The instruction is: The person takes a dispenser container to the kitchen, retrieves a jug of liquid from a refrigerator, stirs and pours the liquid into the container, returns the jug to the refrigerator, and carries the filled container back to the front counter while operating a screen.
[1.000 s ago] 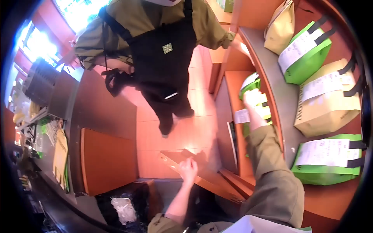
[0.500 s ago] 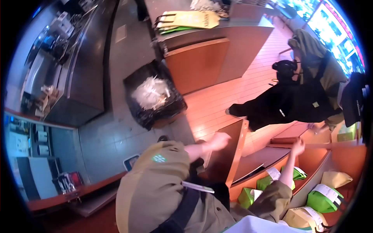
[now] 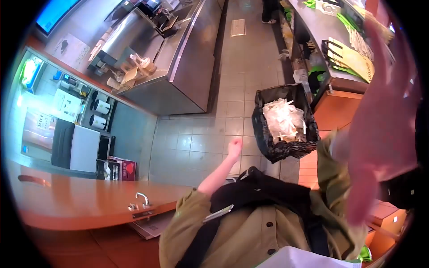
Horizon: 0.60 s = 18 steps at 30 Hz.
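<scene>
Turning from the lower-right shelf [image 3: 383, 241] puts the left hand [image 3: 235, 145], loosely curled around nothing visible, near the black-lined bin [image 3: 273, 152] right of centre; the blurred right hand [image 3: 380, 138], off the shelf, seems spread and empty.

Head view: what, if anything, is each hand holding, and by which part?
No held thing shows: the left hand is curled, with nothing visible in it; the right hand, blurred close to the camera, appears empty.
</scene>
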{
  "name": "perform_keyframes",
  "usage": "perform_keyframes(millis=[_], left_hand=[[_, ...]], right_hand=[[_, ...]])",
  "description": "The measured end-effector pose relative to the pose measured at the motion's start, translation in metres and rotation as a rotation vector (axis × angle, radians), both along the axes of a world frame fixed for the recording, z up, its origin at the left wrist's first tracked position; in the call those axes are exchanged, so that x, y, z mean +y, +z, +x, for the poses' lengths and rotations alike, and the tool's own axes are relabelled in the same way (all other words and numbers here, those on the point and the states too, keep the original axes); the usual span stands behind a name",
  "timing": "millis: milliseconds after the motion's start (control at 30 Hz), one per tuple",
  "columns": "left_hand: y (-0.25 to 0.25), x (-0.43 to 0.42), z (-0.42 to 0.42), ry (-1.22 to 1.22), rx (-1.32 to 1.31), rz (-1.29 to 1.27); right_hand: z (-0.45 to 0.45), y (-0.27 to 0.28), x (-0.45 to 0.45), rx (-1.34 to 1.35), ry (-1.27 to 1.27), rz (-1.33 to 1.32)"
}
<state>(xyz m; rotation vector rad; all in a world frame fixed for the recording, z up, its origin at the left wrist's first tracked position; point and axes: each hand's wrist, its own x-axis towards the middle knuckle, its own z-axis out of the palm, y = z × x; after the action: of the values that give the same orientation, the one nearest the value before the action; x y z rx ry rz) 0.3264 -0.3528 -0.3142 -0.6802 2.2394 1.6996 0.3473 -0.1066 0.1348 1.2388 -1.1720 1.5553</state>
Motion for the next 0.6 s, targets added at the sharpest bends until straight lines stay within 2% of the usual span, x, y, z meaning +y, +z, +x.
perform_keyframes(millis=[33, 67, 100, 133, 167, 200, 233, 300, 400, 600], left_hand=[[0.067, 0.016, -0.014, 0.069, 0.211, 0.355], [0.137, 0.024, -0.03, -0.025, 0.332, 0.468], [0.21, 0.025, -0.034, -0.165, 0.544, 0.505], [0.292, 0.016, -0.026, -0.325, 0.681, 0.311], [0.331, 0.004, -0.024, -0.433, 1.01, 0.45], [0.376, -0.013, -0.011, -0.529, 1.049, 0.494], [0.401, -0.028, -0.003, -0.647, 1.158, 0.559], [0.421, -0.05, -0.015, -0.842, 1.302, 0.679], [0.42, -0.071, -0.065, -0.959, 1.433, 0.806], [0.412, -0.096, -0.214, -1.205, 1.484, 0.969]], right_hand=[[-0.022, 0.014, -0.023, 0.074, 0.012, -0.021], [-0.042, 0.023, -0.044, 0.11, 0.015, -0.033], [-0.063, 0.031, -0.061, 0.147, 0.013, -0.037], [-0.082, 0.037, -0.077, 0.19, 0.008, -0.027], [-0.097, 0.042, -0.09, 0.233, 0.016, -0.018], [-0.113, 0.045, -0.1, 0.27, 0.024, -0.013], [-0.128, 0.045, -0.107, 0.292, 0.027, -0.005], [-0.157, 0.046, -0.117, 0.321, 0.023, -0.01], [-0.204, 0.044, -0.13, 0.338, -0.023, 0.023], [-0.301, 0.031, -0.116, 0.437, -0.27, -0.024]])
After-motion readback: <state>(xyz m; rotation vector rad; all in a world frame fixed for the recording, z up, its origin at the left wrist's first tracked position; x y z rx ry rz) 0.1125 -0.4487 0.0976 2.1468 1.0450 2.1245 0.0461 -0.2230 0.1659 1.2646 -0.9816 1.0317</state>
